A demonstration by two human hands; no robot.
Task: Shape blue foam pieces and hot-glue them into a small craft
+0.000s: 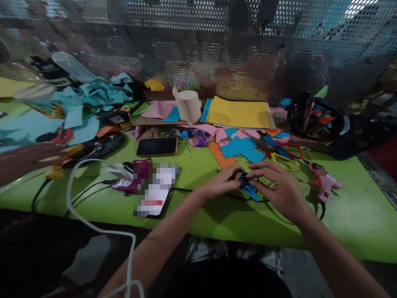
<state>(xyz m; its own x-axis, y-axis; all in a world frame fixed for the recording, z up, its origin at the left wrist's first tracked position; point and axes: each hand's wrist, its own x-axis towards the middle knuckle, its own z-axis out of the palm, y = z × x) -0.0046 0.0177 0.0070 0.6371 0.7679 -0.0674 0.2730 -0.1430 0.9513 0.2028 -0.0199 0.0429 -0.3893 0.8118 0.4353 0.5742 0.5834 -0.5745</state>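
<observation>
Blue piece [252,192] is sitting partly hidden between the hands, its dark end looking blurred, perhaps folded. Left hand [221,181] and right hand [281,187], fingers curled, are pinching it.

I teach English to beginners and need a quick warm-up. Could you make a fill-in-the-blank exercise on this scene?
1. Between the left hand and the right hand is a small piece coloured ____.
2. The glue gun beyond the right hand is ____.
3. The tabletop is ____.
4. In the picture, the pale roll stands to the ____ of the yellow sheets.

Missing words: blue; pink; green; left.
</observation>
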